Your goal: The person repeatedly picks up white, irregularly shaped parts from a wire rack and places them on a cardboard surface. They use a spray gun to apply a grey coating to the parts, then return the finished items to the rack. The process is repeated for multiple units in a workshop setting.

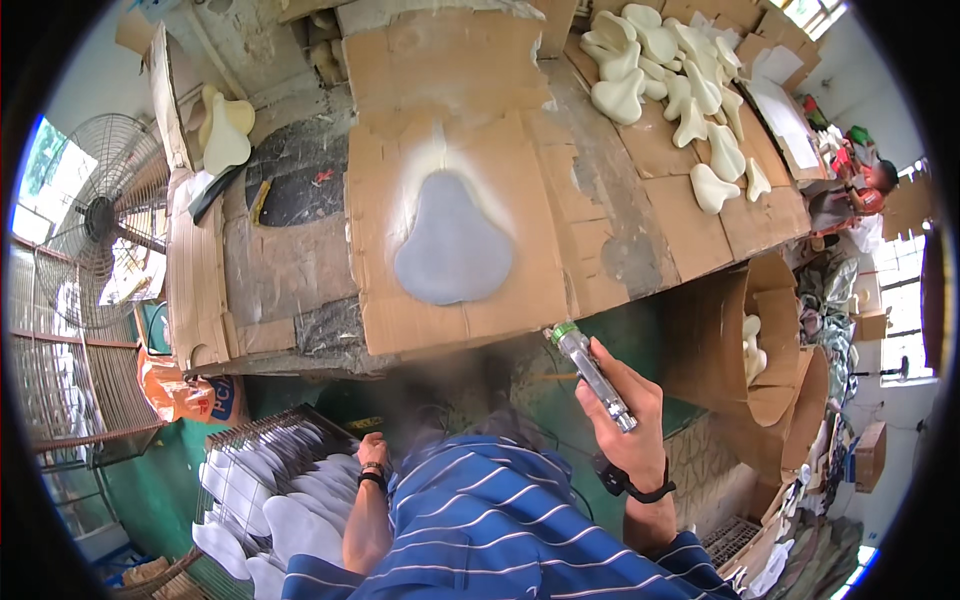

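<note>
My right hand is closed around a spray gun, a slim metallic tool with a greenish nozzle end that points up toward the table's front edge. On the table's cardboard lies a grey bicycle-saddle-shaped pad, narrow end away from me. Pale overspray rings its narrow end. My left hand hangs low beside a wire basket, fingers curled; whatever they may hold is hidden. Several flat light-grey saddle-shaped pieces are stacked in that basket.
Several cream foam saddle shapes are heaped at the table's far right. Two more lie far left. A large fan stands at the left. An open cardboard box sits below right, and another person is beyond it.
</note>
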`<act>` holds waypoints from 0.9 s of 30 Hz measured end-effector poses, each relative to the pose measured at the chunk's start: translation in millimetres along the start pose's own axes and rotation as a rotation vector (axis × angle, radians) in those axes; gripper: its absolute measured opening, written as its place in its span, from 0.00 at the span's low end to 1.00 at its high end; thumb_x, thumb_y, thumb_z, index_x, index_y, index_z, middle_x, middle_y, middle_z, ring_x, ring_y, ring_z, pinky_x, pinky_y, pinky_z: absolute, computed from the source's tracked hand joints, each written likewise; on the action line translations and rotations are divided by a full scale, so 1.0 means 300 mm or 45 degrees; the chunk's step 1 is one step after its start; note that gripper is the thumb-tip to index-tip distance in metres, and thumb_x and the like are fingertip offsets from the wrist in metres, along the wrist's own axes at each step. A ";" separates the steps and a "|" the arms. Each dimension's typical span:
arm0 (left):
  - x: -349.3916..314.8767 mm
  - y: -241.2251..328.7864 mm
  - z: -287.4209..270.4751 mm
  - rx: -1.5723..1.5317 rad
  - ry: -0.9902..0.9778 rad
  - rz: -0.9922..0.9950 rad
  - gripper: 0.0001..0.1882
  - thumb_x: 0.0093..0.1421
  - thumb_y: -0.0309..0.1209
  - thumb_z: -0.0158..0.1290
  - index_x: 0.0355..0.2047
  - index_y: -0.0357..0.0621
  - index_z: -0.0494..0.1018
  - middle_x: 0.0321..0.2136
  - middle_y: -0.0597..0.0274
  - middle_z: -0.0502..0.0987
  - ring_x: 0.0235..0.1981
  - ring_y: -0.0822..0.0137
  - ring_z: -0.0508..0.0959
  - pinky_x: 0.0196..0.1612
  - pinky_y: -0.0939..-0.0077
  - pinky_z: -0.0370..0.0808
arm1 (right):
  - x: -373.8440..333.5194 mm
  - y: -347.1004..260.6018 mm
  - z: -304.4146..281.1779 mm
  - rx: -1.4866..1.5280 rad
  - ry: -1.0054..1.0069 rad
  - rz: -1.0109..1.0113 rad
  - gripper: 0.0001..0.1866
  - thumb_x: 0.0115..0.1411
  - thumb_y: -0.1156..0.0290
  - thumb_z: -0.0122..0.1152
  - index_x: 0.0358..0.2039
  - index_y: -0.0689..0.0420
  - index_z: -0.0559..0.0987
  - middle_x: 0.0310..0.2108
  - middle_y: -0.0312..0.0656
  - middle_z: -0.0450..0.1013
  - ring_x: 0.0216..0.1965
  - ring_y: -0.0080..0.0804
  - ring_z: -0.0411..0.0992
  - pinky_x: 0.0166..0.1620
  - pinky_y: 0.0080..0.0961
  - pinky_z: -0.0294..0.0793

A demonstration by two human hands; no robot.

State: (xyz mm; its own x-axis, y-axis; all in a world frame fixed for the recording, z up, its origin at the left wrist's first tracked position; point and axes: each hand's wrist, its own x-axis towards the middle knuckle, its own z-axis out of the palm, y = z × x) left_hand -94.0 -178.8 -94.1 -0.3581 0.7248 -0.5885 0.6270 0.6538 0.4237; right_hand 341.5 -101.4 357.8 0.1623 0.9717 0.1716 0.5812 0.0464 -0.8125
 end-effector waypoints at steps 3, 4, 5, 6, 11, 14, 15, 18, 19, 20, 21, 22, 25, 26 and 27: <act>0.003 -0.006 0.007 0.035 -0.017 0.003 0.18 0.53 0.32 0.56 0.45 0.46 0.83 0.39 0.53 0.86 0.45 0.56 0.85 0.53 0.65 0.79 | -0.004 -0.003 -0.005 -0.012 0.006 0.012 0.29 0.56 0.85 0.67 0.60 0.64 0.75 0.38 0.52 0.80 0.33 0.42 0.80 0.37 0.28 0.78; 0.007 -0.011 0.009 0.034 -0.027 0.001 0.18 0.53 0.32 0.56 0.45 0.46 0.83 0.39 0.53 0.86 0.45 0.55 0.85 0.53 0.65 0.79 | -0.007 -0.007 -0.009 -0.018 0.008 0.012 0.29 0.56 0.85 0.67 0.60 0.64 0.75 0.38 0.52 0.80 0.33 0.42 0.80 0.37 0.28 0.78; 0.014 -0.014 0.011 0.033 -0.037 0.000 0.18 0.53 0.32 0.56 0.45 0.46 0.83 0.39 0.53 0.86 0.45 0.55 0.85 0.53 0.65 0.78 | -0.011 -0.010 -0.011 -0.030 0.018 0.022 0.29 0.55 0.85 0.67 0.60 0.64 0.75 0.38 0.52 0.80 0.33 0.42 0.80 0.37 0.28 0.78; 0.021 -0.020 0.013 0.042 -0.030 0.011 0.18 0.53 0.32 0.56 0.45 0.46 0.83 0.39 0.53 0.86 0.44 0.56 0.85 0.53 0.65 0.79 | -0.014 -0.011 -0.012 -0.039 0.022 0.026 0.29 0.55 0.85 0.67 0.60 0.65 0.75 0.37 0.52 0.80 0.32 0.42 0.80 0.37 0.28 0.78; 0.031 0.035 0.004 0.012 -0.031 -0.006 0.18 0.53 0.30 0.55 0.45 0.44 0.82 0.39 0.54 0.86 0.43 0.57 0.85 0.51 0.66 0.79 | -0.032 -0.032 -0.026 -0.043 0.010 0.076 0.28 0.55 0.84 0.67 0.59 0.66 0.76 0.37 0.51 0.80 0.33 0.40 0.80 0.39 0.27 0.78; 0.051 0.023 0.000 -0.055 -0.051 -0.008 0.19 0.53 0.29 0.55 0.45 0.43 0.82 0.38 0.54 0.86 0.42 0.59 0.86 0.50 0.67 0.80 | -0.031 -0.066 -0.040 -0.027 -0.028 0.155 0.25 0.58 0.82 0.66 0.57 0.67 0.77 0.41 0.52 0.82 0.37 0.36 0.82 0.42 0.25 0.78; 0.057 0.025 -0.001 -0.078 -0.060 -0.005 0.19 0.53 0.29 0.55 0.45 0.43 0.82 0.38 0.54 0.86 0.42 0.59 0.86 0.50 0.67 0.80 | -0.039 -0.067 -0.041 -0.029 -0.015 0.164 0.25 0.57 0.82 0.66 0.57 0.67 0.77 0.40 0.52 0.81 0.37 0.36 0.81 0.42 0.25 0.78; 0.069 0.035 0.000 -0.034 -0.062 0.008 0.19 0.53 0.30 0.55 0.46 0.45 0.82 0.38 0.54 0.86 0.42 0.57 0.86 0.50 0.67 0.80 | -0.059 -0.063 -0.065 -0.065 -0.078 0.149 0.29 0.54 0.84 0.67 0.58 0.65 0.77 0.36 0.52 0.80 0.34 0.42 0.80 0.40 0.27 0.77; 0.069 0.039 -0.002 0.003 -0.058 0.026 0.19 0.53 0.30 0.55 0.46 0.45 0.82 0.38 0.53 0.86 0.42 0.57 0.86 0.50 0.67 0.79 | -0.064 -0.061 -0.079 -0.081 -0.118 0.136 0.30 0.52 0.86 0.68 0.58 0.64 0.76 0.35 0.51 0.79 0.33 0.45 0.80 0.39 0.28 0.77; 0.065 0.043 -0.002 -0.016 -0.064 0.009 0.19 0.52 0.31 0.55 0.45 0.45 0.82 0.38 0.53 0.86 0.42 0.56 0.85 0.50 0.67 0.79 | -0.072 -0.069 -0.094 -0.092 -0.191 0.190 0.30 0.51 0.86 0.68 0.58 0.64 0.77 0.36 0.52 0.79 0.34 0.47 0.80 0.39 0.29 0.77; 0.062 0.038 -0.001 -0.029 -0.070 -0.007 0.19 0.52 0.31 0.55 0.45 0.46 0.82 0.37 0.53 0.86 0.42 0.56 0.85 0.50 0.67 0.79 | -0.075 -0.065 -0.098 -0.098 -0.189 0.181 0.31 0.51 0.86 0.68 0.58 0.64 0.77 0.36 0.52 0.79 0.34 0.47 0.80 0.39 0.28 0.77; 0.062 0.035 0.001 -0.042 -0.075 -0.022 0.19 0.52 0.32 0.55 0.45 0.46 0.82 0.37 0.54 0.86 0.42 0.56 0.85 0.50 0.67 0.79 | -0.078 -0.062 -0.101 -0.104 -0.187 0.173 0.31 0.51 0.86 0.68 0.58 0.64 0.76 0.36 0.52 0.79 0.34 0.47 0.80 0.39 0.28 0.77; 0.070 0.030 0.007 0.036 -0.050 0.032 0.19 0.52 0.32 0.56 0.45 0.46 0.83 0.36 0.55 0.86 0.42 0.57 0.85 0.50 0.66 0.79 | -0.071 -0.059 -0.090 -0.060 -0.117 0.157 0.31 0.51 0.86 0.68 0.59 0.64 0.76 0.36 0.51 0.79 0.32 0.46 0.79 0.37 0.29 0.77; 0.064 0.023 0.005 0.038 -0.060 0.044 0.19 0.51 0.32 0.56 0.45 0.46 0.83 0.36 0.55 0.86 0.42 0.57 0.85 0.50 0.67 0.79 | -0.074 -0.062 -0.092 -0.041 -0.111 0.176 0.31 0.51 0.86 0.68 0.59 0.64 0.76 0.36 0.51 0.79 0.32 0.46 0.79 0.37 0.29 0.77; 0.054 0.031 0.007 0.033 -0.068 0.058 0.19 0.51 0.32 0.57 0.45 0.46 0.83 0.36 0.56 0.87 0.42 0.57 0.85 0.50 0.67 0.79 | -0.072 -0.068 -0.096 -0.026 -0.105 0.188 0.31 0.51 0.86 0.68 0.59 0.64 0.76 0.35 0.51 0.79 0.32 0.46 0.79 0.37 0.29 0.76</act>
State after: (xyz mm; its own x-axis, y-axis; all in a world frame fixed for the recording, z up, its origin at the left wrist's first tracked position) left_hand -92.7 -161.5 -101.1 -0.2921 0.7406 -0.6052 0.6595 0.6142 0.4333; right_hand 349.0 -130.1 386.7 0.1814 0.9834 0.0039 0.5721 -0.1023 -0.8138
